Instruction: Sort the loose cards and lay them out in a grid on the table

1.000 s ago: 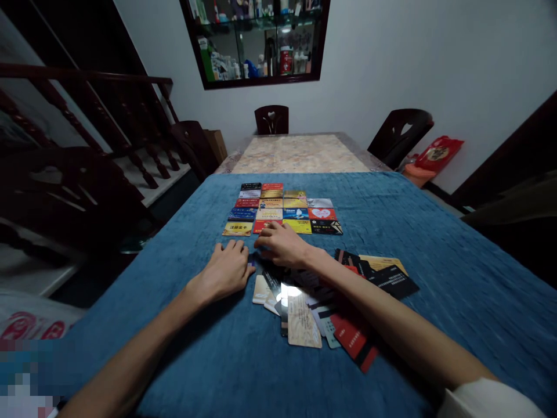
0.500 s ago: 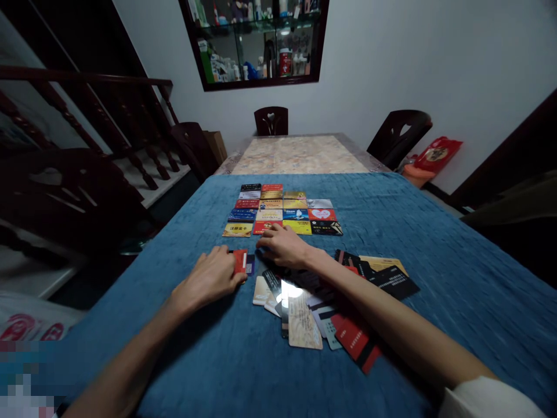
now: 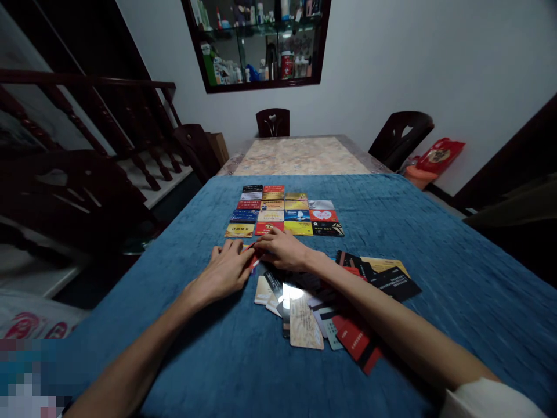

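Note:
A red card (image 3: 255, 257) is tilted up between my two hands, just in front of the laid-out cards. My left hand (image 3: 223, 268) grips its left side, fingers bent over it. From the other side, the fingertips of my right hand (image 3: 282, 248) close on the same card. A bit of a purple card (image 3: 253, 270) peeks out below it. Beyond my hands, several cards lie in neat overlapping rows, among them a gold card (image 3: 239, 230) and a black card (image 3: 328, 229). Under my right forearm spreads a loose heap of cards, with a beige marbled card (image 3: 306, 325) in front.
A blue cloth (image 3: 191, 354) covers the near part of the table, and a marble-patterned top (image 3: 296, 155) shows beyond it. Dark wooden chairs stand around, one at the far end (image 3: 272, 123) and one at the right (image 3: 400, 139). A stair railing (image 3: 87, 81) runs along the left.
My left hand has shifted slightly right and lifted the red card to a tilt. My right fingers have come to the card's other side. The laid-out rows are unchanged.

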The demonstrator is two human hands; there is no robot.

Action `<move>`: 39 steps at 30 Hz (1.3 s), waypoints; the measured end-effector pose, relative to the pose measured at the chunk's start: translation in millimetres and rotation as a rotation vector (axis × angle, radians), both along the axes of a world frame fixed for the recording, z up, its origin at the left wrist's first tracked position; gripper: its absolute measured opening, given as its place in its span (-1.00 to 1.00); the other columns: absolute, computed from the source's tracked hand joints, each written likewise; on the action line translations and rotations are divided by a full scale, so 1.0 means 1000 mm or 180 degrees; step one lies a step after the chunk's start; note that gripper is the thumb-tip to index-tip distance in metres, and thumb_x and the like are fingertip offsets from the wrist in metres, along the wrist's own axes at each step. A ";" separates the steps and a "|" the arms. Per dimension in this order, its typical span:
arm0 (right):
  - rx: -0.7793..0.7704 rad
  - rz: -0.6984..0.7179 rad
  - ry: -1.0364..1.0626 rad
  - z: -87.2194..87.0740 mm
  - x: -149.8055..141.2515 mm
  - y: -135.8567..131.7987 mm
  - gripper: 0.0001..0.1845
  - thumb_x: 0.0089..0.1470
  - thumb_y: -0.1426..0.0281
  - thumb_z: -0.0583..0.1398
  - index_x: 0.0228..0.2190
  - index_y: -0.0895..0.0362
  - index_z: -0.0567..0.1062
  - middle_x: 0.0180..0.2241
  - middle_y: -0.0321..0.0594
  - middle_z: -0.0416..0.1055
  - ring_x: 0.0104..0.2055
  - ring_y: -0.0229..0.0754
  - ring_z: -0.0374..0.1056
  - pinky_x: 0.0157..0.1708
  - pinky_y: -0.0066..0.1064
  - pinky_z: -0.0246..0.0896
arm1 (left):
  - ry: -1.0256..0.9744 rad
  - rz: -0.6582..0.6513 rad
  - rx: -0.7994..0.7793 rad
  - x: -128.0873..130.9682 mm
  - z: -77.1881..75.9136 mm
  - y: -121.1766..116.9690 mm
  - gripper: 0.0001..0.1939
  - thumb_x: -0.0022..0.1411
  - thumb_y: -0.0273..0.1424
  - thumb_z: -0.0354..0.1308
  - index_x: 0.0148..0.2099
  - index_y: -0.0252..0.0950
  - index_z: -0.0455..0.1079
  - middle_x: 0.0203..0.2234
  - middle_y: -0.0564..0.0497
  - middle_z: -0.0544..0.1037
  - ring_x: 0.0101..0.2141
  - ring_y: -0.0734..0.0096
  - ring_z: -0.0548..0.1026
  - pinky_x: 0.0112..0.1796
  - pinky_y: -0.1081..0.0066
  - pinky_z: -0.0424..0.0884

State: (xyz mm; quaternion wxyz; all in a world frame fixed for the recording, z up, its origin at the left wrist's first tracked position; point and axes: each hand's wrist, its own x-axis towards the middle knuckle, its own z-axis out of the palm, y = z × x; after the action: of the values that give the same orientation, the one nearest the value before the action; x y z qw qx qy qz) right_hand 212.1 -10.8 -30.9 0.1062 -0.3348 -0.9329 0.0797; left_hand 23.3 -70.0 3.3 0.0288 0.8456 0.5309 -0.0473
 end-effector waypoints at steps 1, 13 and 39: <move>-0.0011 0.0004 -0.0008 -0.001 0.000 0.000 -0.68 0.22 0.37 0.18 0.01 0.05 0.50 0.09 -0.10 0.42 0.06 0.08 0.18 -0.15 -0.18 0.11 | -0.0043 0.0017 0.0008 -0.001 0.000 0.002 -0.62 0.39 -0.29 -0.09 0.16 -0.22 0.34 0.02 -0.21 0.37 0.05 0.01 0.33 -0.01 0.04 0.31; 0.0042 0.0068 0.0090 0.000 0.006 0.005 -0.75 0.19 0.41 0.21 -0.09 0.11 0.55 -0.01 -0.10 0.48 -0.02 -0.01 0.20 -0.12 -0.21 0.09 | -0.0324 0.0233 -0.0380 -0.008 0.005 0.005 -0.49 0.20 -0.28 0.14 0.20 -0.26 0.33 -0.05 -0.19 0.43 -0.05 0.09 0.44 -0.05 0.21 0.38; -0.0026 0.0205 0.0355 0.007 0.008 0.009 -0.74 0.26 0.47 0.09 -0.16 0.13 0.58 -0.26 -0.13 0.55 -0.21 -0.14 0.30 -0.21 -0.32 0.05 | -0.1525 -0.0020 -0.1418 -0.033 0.022 0.026 -0.64 0.15 -0.19 0.03 -0.29 -0.35 0.52 -0.49 0.02 0.49 -0.45 0.42 0.37 -0.43 0.49 0.21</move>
State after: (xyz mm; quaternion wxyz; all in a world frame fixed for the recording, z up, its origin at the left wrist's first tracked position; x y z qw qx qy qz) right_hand 220.3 -2.2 -23.8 0.1540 -0.3000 -0.9355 0.1053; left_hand -9.9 -43.6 25.6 0.3371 0.8072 0.4831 0.0380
